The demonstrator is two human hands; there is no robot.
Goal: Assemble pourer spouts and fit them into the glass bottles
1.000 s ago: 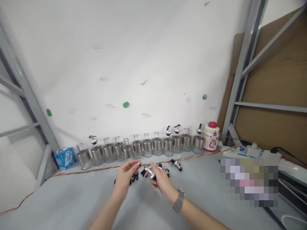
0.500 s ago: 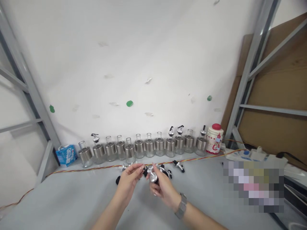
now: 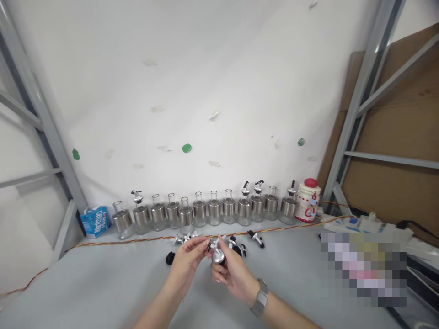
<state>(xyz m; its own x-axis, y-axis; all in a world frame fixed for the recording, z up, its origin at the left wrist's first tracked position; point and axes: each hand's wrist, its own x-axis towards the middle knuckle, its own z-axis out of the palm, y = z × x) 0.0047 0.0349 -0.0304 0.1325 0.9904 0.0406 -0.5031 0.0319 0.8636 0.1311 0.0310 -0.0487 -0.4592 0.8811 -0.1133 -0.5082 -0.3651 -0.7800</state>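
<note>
My right hand (image 3: 231, 267) is wrapped round a silver bottle pourer (image 3: 218, 257), its domed metal collar facing me and its spout pointing up and left. The fingertips of my left hand (image 3: 190, 260) pinch the small dark part at the spout's tip; its exact shape is hidden by the fingers. Both hands are close together above the grey table (image 3: 137, 278). Just behind them more pourers lie loose, among them a silver and black pourer (image 3: 256, 238) on the right. A round black piece (image 3: 170, 258) rests left of my left hand.
Along the wall stands a row of glass bottles with steel sleeves (image 3: 185, 214), several topped with pourers. A blue carton (image 3: 95, 222) is at the left end, a white jar with a red lid (image 3: 307, 201) at the right. A twisted cable (image 3: 137, 239) runs before the bottles.
My left fingertips have moved slightly right, nearer the pourer's spout, and cover more of its dark tip. My right hand keeps its hold, and the view has shifted a little.
</note>
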